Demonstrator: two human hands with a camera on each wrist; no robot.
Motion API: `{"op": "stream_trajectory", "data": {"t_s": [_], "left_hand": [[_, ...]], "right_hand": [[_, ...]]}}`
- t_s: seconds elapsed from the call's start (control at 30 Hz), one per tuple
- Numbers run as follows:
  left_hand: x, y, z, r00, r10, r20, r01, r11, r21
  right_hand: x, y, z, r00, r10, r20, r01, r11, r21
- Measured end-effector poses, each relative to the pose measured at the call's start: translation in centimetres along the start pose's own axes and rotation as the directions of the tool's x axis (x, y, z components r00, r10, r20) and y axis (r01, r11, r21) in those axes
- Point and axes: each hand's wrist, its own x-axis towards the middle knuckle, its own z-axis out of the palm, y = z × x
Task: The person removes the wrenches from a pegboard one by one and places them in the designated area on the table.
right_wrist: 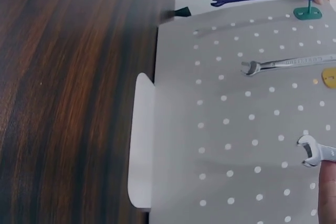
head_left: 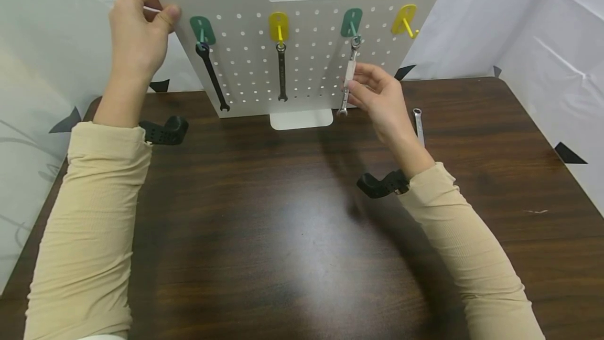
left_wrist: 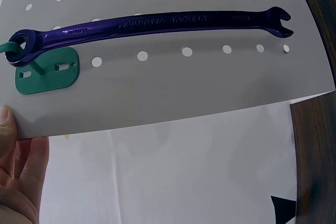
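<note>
A grey pegboard point(head_left: 240, 3) stands at the back of the table. At its upper left corner, my left hand point(head_left: 141, 33) grips the edge between thumb and fingers. My right hand point(head_left: 377, 91) pinches a silver combination wrench point(head_left: 349, 75) by its shaft. That wrench's ring end is at the tip of the right green hook point(head_left: 351, 22); whether the hook passes through it I cannot tell. A dark purple-blue wrench point(left_wrist: 157, 23) hangs from the left green hook point(left_wrist: 50, 72). From the left yellow hook point(head_left: 279, 25) hangs another silver wrench point(right_wrist: 294, 63).
The far-right yellow hook point(head_left: 404, 19) bears no wrench. Another silver wrench point(head_left: 418, 122) lies on the dark wooden table point(head_left: 264, 214), partly hidden behind my right forearm. The board's white foot point(head_left: 302, 119) juts forward. White sheeting point(head_left: 519, 30) hangs behind the table.
</note>
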Motion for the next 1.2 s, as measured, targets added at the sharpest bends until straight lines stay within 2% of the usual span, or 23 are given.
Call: {"op": "stream_trajectory", "data": {"t_s": [0.17,0.43,1.2], "left_hand": [[0.0,0.0,0.1,1.0,0.004,-0.004,-0.004,1.0,-0.003],[0.1,0.0,0.1,1.0,0.006,-0.009,-0.006,1.0,-0.005],[-0.1,0.0,0.1,1.0,0.008,-0.011,-0.008,1.0,-0.002]], "right_hand": [[-0.3,-0.2,0.0,1.0,0.003,-0.025,-0.002,0.999,0.054],[-0.6,-0.6,0.0,0.999,0.004,-0.037,-0.002,0.998,0.055],[-1.0,-1.2,0.1,1.0,0.003,-0.019,-0.001,0.992,0.125]]}}
